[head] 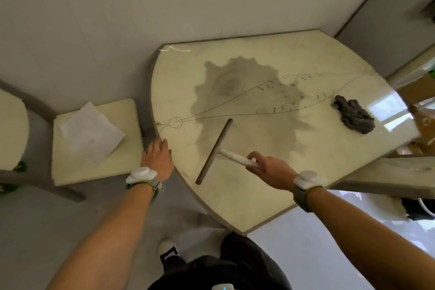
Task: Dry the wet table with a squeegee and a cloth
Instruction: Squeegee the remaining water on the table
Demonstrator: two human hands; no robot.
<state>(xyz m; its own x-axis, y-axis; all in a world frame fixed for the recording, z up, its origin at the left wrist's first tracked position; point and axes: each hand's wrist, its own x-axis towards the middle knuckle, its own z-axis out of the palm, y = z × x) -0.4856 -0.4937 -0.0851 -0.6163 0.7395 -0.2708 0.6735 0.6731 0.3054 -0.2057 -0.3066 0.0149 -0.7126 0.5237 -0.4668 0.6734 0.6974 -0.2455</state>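
A cream table [247,195] with drawn lines carries a large dark puddle [235,87] across its middle. The squeegee [215,150] lies blade-down at the puddle's near edge, its dark blade slanting from upper right to lower left. My right hand [270,168] grips its white handle. My left hand [157,158] rests flat on the table's left rim, fingers spread, holding nothing. A crumpled dark grey cloth [353,114] lies on the table's right side, away from both hands.
A low cream stool [70,172] with a sheet of paper [91,130] stands left of the table. A wall runs behind. Another cream surface [388,176] juts in at the right. My legs and a shoe [166,246] are below.
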